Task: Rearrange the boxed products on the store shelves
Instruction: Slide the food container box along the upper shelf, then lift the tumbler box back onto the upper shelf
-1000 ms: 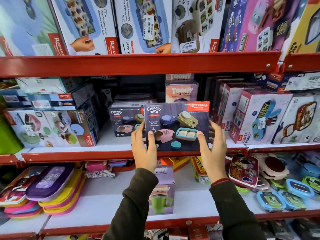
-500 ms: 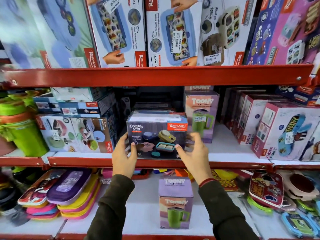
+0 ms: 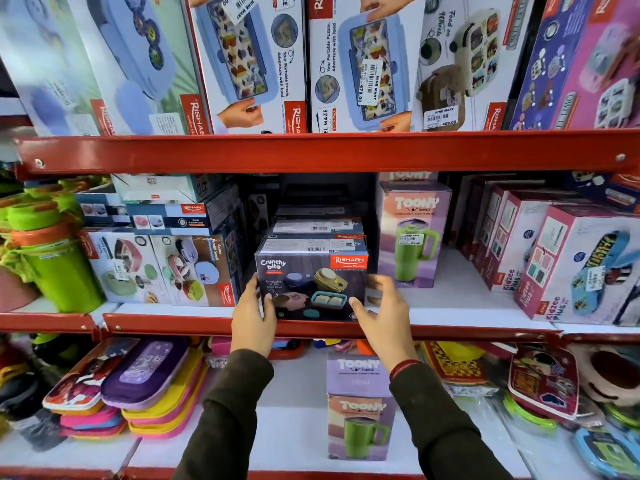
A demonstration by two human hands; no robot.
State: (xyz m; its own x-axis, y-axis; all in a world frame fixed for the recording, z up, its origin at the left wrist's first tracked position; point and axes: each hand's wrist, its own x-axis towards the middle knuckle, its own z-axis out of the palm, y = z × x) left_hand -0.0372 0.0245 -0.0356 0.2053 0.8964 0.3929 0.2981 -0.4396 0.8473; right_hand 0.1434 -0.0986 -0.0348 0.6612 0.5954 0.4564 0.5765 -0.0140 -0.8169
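Nearest, at the bottom centre of the frame, two dark sleeves are seen reaching up. Just above them, the left hand (image 3: 254, 315) is pressed against the left edge of the dark Crunchy Bite box (image 3: 311, 284), fingers curled round its corner. The right hand (image 3: 382, 311) is spread open at the box's right edge; firm contact cannot be told. The box is set at the front of the middle shelf (image 3: 221, 325), centre frame. Beside it, to the right, a Toony tumbler box (image 3: 412, 233) is stood upright.
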